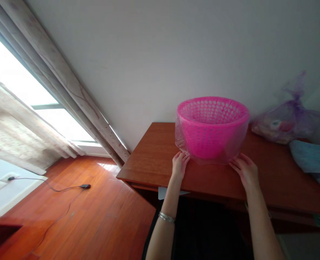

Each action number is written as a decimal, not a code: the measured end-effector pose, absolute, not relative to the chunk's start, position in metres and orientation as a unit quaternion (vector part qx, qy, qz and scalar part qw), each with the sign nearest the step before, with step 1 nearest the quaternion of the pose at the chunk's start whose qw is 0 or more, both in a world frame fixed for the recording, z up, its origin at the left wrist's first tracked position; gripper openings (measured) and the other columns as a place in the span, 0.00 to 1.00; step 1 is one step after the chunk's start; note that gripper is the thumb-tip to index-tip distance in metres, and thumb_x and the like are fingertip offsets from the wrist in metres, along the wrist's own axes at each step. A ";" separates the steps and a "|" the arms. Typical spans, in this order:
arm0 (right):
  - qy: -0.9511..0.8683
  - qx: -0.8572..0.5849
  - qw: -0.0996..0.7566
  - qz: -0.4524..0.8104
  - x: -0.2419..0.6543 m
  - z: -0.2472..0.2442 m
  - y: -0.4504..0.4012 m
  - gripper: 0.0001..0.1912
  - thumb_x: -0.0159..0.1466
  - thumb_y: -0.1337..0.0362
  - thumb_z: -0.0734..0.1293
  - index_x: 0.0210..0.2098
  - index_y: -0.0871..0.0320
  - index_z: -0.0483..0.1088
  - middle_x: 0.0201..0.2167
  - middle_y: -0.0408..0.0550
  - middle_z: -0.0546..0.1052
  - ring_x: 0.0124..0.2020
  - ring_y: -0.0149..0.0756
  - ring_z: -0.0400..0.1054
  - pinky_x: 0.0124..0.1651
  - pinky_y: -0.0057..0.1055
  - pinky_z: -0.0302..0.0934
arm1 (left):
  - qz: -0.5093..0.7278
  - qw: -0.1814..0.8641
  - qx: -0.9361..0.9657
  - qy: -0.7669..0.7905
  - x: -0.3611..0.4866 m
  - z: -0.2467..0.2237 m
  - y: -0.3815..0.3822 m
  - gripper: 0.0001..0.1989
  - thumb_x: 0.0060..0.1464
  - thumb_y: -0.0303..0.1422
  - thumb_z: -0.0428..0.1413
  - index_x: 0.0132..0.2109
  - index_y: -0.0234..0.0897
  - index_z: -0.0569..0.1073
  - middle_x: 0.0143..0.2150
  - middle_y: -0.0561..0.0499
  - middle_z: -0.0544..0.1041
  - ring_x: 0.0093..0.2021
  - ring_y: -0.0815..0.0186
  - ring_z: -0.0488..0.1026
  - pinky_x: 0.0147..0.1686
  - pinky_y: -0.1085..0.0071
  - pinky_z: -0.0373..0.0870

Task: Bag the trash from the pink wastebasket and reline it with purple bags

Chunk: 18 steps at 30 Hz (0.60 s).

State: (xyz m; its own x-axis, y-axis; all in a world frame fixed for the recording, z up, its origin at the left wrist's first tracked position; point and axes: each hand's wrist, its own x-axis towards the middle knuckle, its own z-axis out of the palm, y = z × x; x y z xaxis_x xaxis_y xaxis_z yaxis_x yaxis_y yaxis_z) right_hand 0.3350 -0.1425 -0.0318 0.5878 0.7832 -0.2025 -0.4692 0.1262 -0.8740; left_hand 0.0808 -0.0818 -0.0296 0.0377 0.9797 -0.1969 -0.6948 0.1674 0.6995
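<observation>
A bright pink plastic basket (210, 139) with round holes stands upright on a brown wooden table, its open top facing up. Clear plastic wrap (180, 138) surrounds it and hangs loosely about its sides and base. At the wrap's lower left corner, my left hand (180, 163) has its fingers closed on the edge of the film. My right hand (245, 169) pinches the film at the lower right, thumb and fingers close to the tabletop. Fingertips of both hands are partly hidden by the film and the small scale.
The wooden table (146, 151) backs against a grey wall. A purple mesh bag (287, 119) with things inside sits at the right, beside a folded light-blue cloth (313, 157). Left of the table, a cable with a black adapter (85, 186) lies on the floor near curtains (54, 68).
</observation>
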 end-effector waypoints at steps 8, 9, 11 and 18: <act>-0.203 -0.519 0.691 0.460 0.356 -0.038 -0.153 0.31 0.43 0.76 0.71 0.47 0.59 0.65 0.28 0.50 0.77 0.31 0.43 0.75 0.37 0.36 0.74 | 0.562 0.594 0.348 0.458 0.040 -0.026 -0.058 0.24 0.46 0.25 0.60 0.50 0.34 0.62 0.29 0.49 0.77 0.28 0.65 0.77 0.33 0.68 0.73; -0.194 -0.514 0.692 0.469 0.359 -0.038 -0.153 0.30 0.44 0.76 0.70 0.47 0.58 0.65 0.29 0.49 0.77 0.32 0.43 0.76 0.38 0.39 0.74 | 0.554 0.594 0.356 0.462 0.037 -0.025 -0.057 0.23 0.46 0.24 0.59 0.50 0.34 0.62 0.30 0.48 0.78 0.28 0.64 0.78 0.33 0.68 0.73; -0.175 -0.500 0.691 0.491 0.364 -0.037 -0.148 0.27 0.48 0.75 0.69 0.46 0.57 0.64 0.33 0.48 0.77 0.35 0.43 0.76 0.42 0.45 0.73 | 0.540 0.604 0.352 0.468 0.032 -0.023 -0.052 0.23 0.46 0.23 0.58 0.49 0.34 0.62 0.32 0.46 0.78 0.29 0.63 0.78 0.34 0.67 0.73; -0.210 -0.525 0.668 0.483 0.374 -0.043 -0.128 0.30 0.49 0.78 0.68 0.50 0.56 0.63 0.29 0.45 0.76 0.31 0.41 0.75 0.40 0.42 0.72 | 0.526 0.673 0.295 0.428 0.031 -0.022 -0.019 0.03 0.52 0.28 0.53 0.35 0.32 0.69 0.31 0.44 0.77 0.31 0.63 0.76 0.37 0.63 0.74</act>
